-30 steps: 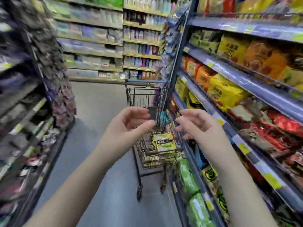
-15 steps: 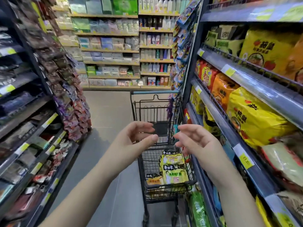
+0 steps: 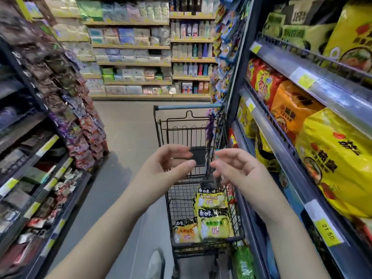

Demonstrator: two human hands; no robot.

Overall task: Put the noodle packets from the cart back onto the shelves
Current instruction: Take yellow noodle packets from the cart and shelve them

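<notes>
Along the right side of the aisle, shelves (image 3: 314, 81) carry yellow and orange bags. Beside them stands a black wire cart (image 3: 201, 198) with yellow noodle packets (image 3: 211, 220) in its basket. Above it hover the left hand (image 3: 161, 170) and right hand (image 3: 239, 170), fingers loosely apart, holding nothing.

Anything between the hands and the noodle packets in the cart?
Nothing visible. The left hand and right hand hover open above the cart; the noodle packets lie uncovered in its open-topped basket below.
</notes>
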